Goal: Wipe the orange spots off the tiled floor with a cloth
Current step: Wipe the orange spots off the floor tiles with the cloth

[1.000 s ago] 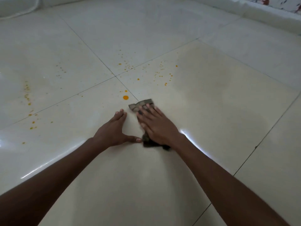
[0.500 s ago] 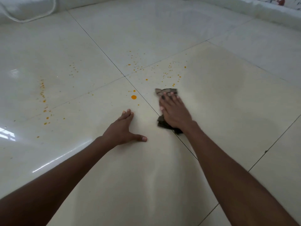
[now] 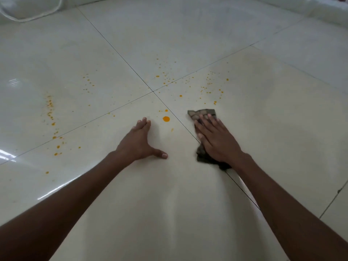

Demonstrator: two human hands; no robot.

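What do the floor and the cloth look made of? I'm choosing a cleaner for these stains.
Floor: glazed, glossy cream tiles, probably ceramic or porcelain; it mirrors light and shows thin dark grout lines. Cloth: soft woven fabric, dark and matte, crumpled under the right hand; the fibre cannot be told.

Two bare forearms enter from bottom edge, one at each side. No sleeve visible on either arm up to frame border. Left hand [image 3: 138,143]: no ring, no watch, no glove; short nails, thumb nail pale. Right hand [image 3: 216,141]: also bare, no jewellery, short pale nails on fingertips [image 3: 208,116]. Wrists plain, without band. Rest of body outside view.
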